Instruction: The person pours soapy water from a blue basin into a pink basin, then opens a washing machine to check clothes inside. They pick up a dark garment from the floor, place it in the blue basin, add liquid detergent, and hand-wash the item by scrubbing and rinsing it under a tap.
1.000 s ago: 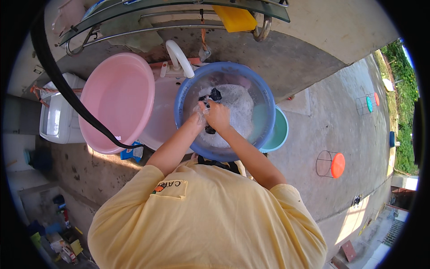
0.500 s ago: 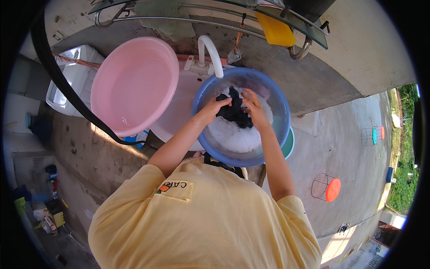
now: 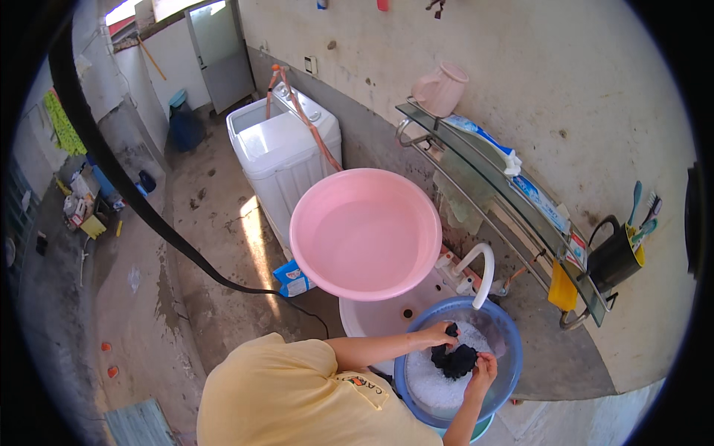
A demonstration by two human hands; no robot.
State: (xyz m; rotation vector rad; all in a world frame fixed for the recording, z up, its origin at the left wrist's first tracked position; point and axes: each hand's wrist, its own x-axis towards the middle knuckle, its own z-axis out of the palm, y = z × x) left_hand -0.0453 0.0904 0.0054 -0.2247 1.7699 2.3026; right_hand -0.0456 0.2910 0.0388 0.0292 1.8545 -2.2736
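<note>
A bunched black cloth (image 3: pixel 460 363), wet and crumpled, is held over white suds (image 3: pixel 431 383) in a blue basin (image 3: pixel 513 334). My left hand (image 3: pixel 439 336) grips its upper left part, fingers closed round the fabric. At the cloth's right edge, my right hand (image 3: pixel 483 367) pinches it between thumb and fingers. Folds hide what kind of garment it is. The basin stands at the right end of a pale sink (image 3: pixel 357 316), beneath a curved white faucet (image 3: pixel 487 271).
A large pink basin (image 3: pixel 364 290) rests over the sink's left part, beside a white washing machine (image 3: pixel 286 156). A glass shelf (image 3: pixel 498 189) on the wall carries a pink mug (image 3: pixel 440 89), toothpaste boxes and a black cup (image 3: pixel 613 260) of toothbrushes. A blue packet (image 3: pixel 294 279) lies below the pink basin.
The view has swung left, so the basins appear lower and further right. Both hands stay at the black cloth; my right fingers, spread before, now close on its edge.
</note>
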